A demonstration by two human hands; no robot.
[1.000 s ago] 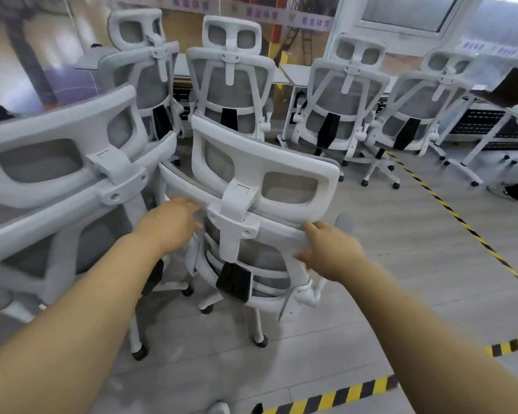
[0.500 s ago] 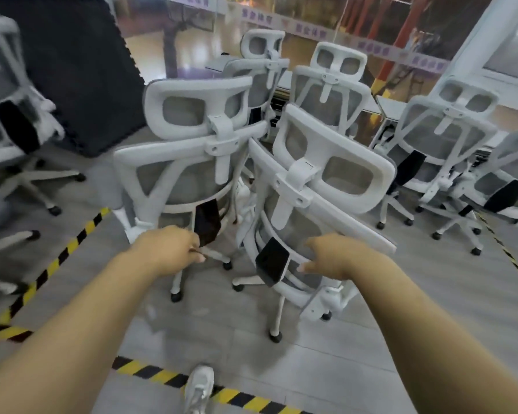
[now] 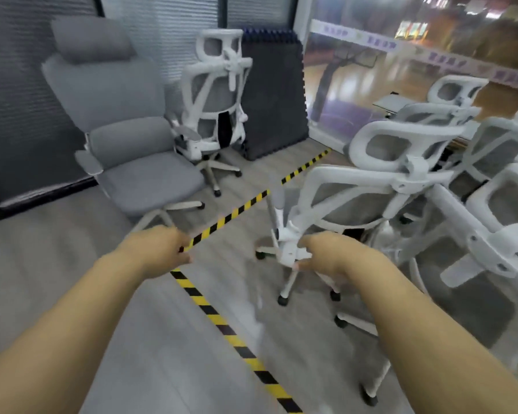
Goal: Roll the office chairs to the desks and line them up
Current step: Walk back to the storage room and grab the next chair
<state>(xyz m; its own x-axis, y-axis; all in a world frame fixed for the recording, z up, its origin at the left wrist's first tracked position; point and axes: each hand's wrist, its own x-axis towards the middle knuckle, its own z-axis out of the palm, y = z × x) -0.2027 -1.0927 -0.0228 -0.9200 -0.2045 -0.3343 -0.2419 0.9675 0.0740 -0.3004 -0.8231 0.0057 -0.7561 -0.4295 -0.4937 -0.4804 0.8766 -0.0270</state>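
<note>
Office chair stands right of the floor tape, crowded among others. Left hand loosely curled, empty; right hand at its armrest bracket, grip unclear. Recommend taking the backrest with both hands before rolling.

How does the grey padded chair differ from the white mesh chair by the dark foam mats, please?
The grey padded chair has a solid upholstered back and pillow headrest; the white mesh chair has an open white frame with mesh. The grey padded chair shows its seat; the white mesh chair shows its back. Both stand on wheeled bases.
</note>
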